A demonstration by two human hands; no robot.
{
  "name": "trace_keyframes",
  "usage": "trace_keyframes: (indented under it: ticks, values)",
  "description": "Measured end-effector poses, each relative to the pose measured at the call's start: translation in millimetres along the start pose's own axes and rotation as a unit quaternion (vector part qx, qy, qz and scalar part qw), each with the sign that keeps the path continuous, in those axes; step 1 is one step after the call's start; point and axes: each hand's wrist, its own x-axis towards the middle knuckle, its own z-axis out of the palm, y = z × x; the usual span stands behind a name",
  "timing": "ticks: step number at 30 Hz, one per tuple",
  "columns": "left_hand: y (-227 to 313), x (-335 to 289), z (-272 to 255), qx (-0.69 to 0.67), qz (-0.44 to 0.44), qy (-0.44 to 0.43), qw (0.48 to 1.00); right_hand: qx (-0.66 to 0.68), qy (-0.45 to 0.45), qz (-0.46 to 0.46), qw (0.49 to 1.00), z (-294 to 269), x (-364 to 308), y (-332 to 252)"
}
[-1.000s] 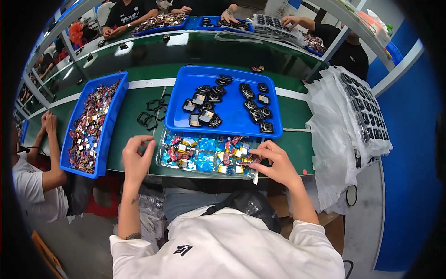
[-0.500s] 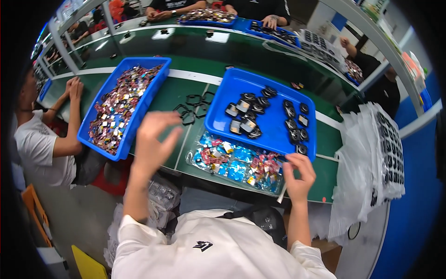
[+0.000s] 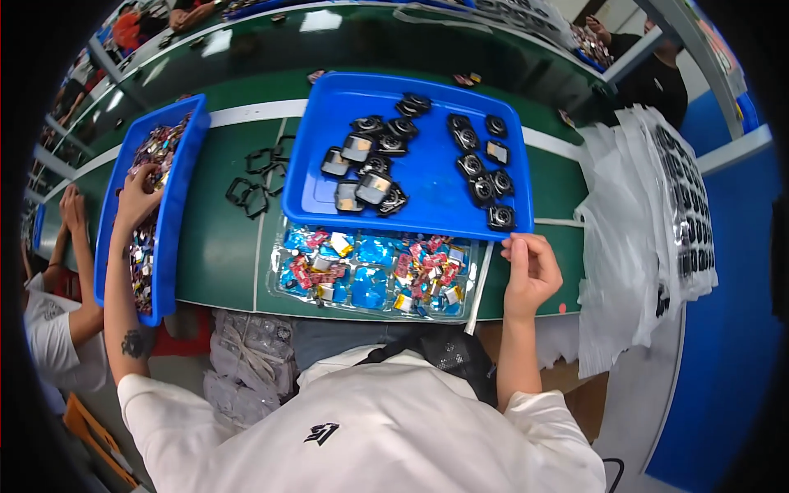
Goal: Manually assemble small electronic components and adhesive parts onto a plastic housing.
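My left hand (image 3: 138, 201) reaches over the long blue bin (image 3: 187, 172) at the left, among small battery and circuit parts (image 3: 141, 267). Its fingers are bent, with thumb and forefinger apart, and I see nothing held between them. Beside the near right corner of a wide blue tray (image 3: 411, 177), my right hand (image 3: 532, 271) is held up with fingers curled in and fingertips close to the rim. Whatever they may pinch is hidden. Black watch-like cases (image 3: 485, 187) lie in this tray, some with silvery blocks (image 3: 374, 187) on them.
A clear plastic tray (image 3: 275, 283) with red, white and blue-wrapped parts sits at the near table edge. Black frames (image 3: 256, 197) lie between bin and blue tray. Stacked sheets of black parts (image 3: 678, 197) stand at the right. Another person's hands (image 3: 72, 207) are at the far left.
My left hand has moved left, from beside the black frames into the blue bin. My right hand stays by the tray corner, its fingers more curled. The view has shifted.
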Motion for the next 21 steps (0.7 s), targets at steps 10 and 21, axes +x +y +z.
trace_keyframes:
  ticks: [10,21]
  values:
    - [18.2,-14.9,8.0,-0.085,0.074,0.028,0.993,0.000,-0.018,0.006,1.000,-4.2,-5.7,-2.3]
    - [9.0,-20.6,-7.6,-0.003,0.145,-0.013,0.989,-0.015,-0.040,0.010,0.999,-2.8,-8.2,-5.1]
